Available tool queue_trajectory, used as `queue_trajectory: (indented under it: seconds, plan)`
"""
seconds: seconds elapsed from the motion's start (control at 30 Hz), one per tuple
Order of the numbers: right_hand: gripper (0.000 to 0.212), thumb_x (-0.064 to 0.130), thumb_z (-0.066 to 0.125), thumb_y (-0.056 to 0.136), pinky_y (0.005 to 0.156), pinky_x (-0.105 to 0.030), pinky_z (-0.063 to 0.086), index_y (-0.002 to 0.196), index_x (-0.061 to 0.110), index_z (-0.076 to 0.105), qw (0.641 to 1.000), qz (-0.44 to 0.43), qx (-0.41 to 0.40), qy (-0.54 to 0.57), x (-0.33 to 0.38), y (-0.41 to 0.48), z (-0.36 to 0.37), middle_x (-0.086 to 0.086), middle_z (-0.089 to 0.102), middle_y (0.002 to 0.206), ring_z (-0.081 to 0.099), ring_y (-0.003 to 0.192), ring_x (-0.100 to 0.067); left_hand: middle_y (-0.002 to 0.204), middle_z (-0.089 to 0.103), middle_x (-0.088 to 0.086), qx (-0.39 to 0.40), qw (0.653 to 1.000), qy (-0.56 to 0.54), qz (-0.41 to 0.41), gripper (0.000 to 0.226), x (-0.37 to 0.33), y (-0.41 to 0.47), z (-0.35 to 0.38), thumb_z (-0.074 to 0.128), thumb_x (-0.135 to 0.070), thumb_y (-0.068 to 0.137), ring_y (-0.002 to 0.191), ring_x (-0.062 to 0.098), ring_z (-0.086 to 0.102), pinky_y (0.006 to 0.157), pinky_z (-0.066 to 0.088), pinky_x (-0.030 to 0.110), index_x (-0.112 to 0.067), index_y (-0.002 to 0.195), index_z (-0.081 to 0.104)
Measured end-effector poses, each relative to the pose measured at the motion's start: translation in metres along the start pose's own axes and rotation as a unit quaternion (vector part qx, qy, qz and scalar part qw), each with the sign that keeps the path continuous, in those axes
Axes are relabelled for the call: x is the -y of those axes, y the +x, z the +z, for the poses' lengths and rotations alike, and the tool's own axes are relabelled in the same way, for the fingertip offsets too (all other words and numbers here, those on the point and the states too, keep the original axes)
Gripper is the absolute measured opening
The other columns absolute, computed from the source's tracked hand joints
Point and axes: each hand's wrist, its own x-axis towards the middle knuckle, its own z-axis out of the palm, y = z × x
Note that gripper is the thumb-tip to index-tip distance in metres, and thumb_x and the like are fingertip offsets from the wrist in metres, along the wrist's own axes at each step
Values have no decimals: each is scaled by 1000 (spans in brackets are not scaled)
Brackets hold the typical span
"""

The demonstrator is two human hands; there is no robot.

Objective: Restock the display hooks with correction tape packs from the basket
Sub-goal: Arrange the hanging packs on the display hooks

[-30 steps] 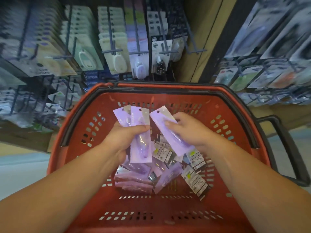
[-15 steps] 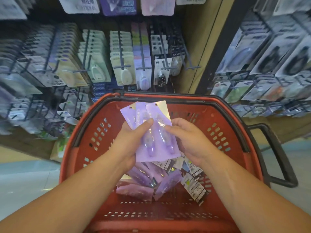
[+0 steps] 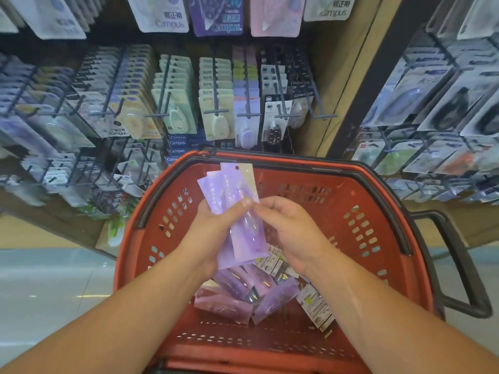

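Since half a second ago both hands are squaring the fanned purple packs into a tighter stack, and the shelving is filling more of the frame.

Head view: left hand (image 3: 213,233) is gripping the correction tape packs (image 3: 235,184) round their middle, thumb pressing across the front, pack tops poking up above the fingers. Right hand (image 3: 294,233) is pinching the stack's right edge, fingers curled, fingertips meeting the left thumb. Stack is hovering over the red basket (image 3: 351,170), above the loose packs (image 3: 237,295) lying on its floor. Beyond the far rim the display hooks (image 3: 216,112) are carrying carded tapes. At right the black handle (image 3: 465,268) is sticking out.
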Motion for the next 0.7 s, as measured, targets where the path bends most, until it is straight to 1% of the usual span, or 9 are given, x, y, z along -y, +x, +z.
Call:
queue_trajectory:
  seconds: [0.07,0.1,0.17,0.23,0.3,0.4,0.5,0.6,0.7]
  plan:
    - [7,16,68,96,60,-27,43,88,16,69,1000,9,11,-9,-1,2,1,-5,69,80,60,71,-18,93,74,17,1,1000,19,-10,45,-1,-2,-1,91,-15,70,73,24,74,65,63,38,-8,109,69]
    - [11,14,67,97,58,-27,41,86,17,69,1000,15,17,-10,-2,4,1,-7,67,81,57,71,-19,93,75,17,-4,1000,25,-13,45,-1,-1,-3,92,-12,69,75,26,74,69,64,42,-10,108,70]
    - [16,15,63,99,58,-27,37,86,16,72,999,34,29,4,-5,11,-3,-9,65,82,53,69,-19,94,75,17,-23,999,24,-21,42,-5,2,-8,83,-17,68,77,31,73,79,63,52,-12,108,69]
    - [17,16,59,103,58,-26,38,95,14,73,998,61,22,5,-11,20,-14,-6,67,81,55,66,-14,92,75,17,-58,996,71,-7,46,-11,5,-16,82,-18,66,76,29,74,76,62,48,-12,110,69]
    - [15,19,57,104,59,-23,42,106,14,71,990,95,7,-100,-22,31,-31,-5,70,88,57,70,-12,99,76,21,-87,985,147,13,50,-16,7,-29,88,-15,67,78,27,74,73,63,44,-10,113,69]
    - [12,23,61,102,62,-23,43,109,17,69,934,157,58,-317,-54,50,-51,-5,71,103,59,83,-14,109,75,25,-112,974,197,21,51,-23,1,-48,86,-17,64,84,29,74,82,63,48,-8,112,70]
    - [15,26,65,99,57,-23,41,104,13,71,864,195,143,-441,-96,70,-47,-1,65,92,59,85,-17,105,77,21,-134,970,198,36,58,-31,-17,-60,88,-20,54,85,28,75,84,63,48,-12,109,72]
    - [34,37,66,97,68,-28,42,110,6,71,817,205,189,-505,-135,87,-27,-7,66,95,59,83,-20,100,78,17,-147,975,156,55,55,-40,-39,-67,88,-27,47,84,32,75,82,63,51,-20,100,76]
    - [37,40,64,97,75,-31,44,112,6,68,772,190,228,-562,-168,97,-4,-11,68,108,62,95,-25,102,74,22,-148,977,146,46,53,-42,-54,-72,87,-25,53,88,37,73,87,60,60,-17,104,75]
